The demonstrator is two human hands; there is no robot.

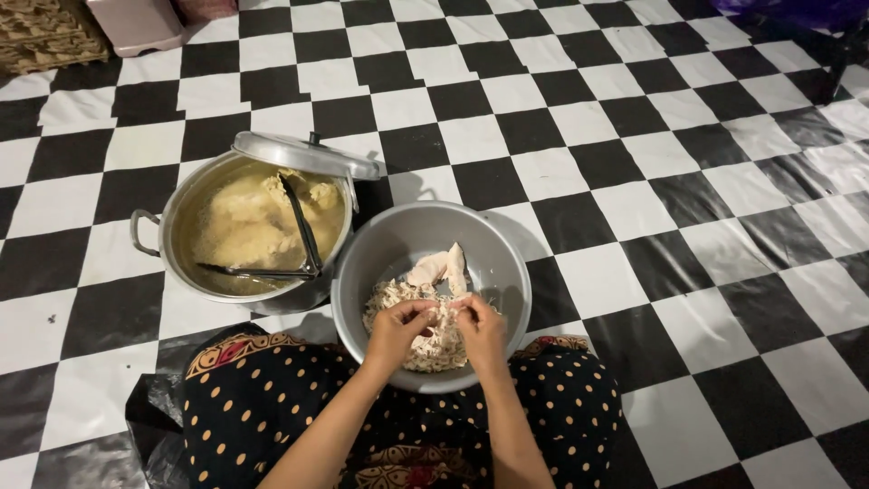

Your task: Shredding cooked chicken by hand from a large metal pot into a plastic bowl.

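The floor [579, 136] is covered with a glossy black-and-white chequered sheet, wrinkled toward its right edge. A person sits on it in a dark dotted garment [272, 407]. A round grey metal bowl [398, 240] rests on the floor just in front of the knees. It holds a heap of shredded chicken [398, 294], pale and fibrous, and one whole piece [442, 265] toward the far side.

The left hand [396, 331] and right hand [482, 331] meet over the bowl's near side, fingers [425, 315] closed on a strip of meat [445, 311] between them.

Left of the bowl and touching it stands a two-handled aluminium pot [172, 226] of yellowish broth with chicken pieces [244, 226], black tongs [294, 244] laid inside, and a lid [303, 154] tilted on its far rim.

Risk: the lid sits unevenly and could slide off. A nudge to the pot could slop broth onto the sheet. Wet fibres may slip from the fingers and fall past the bowl's rim.
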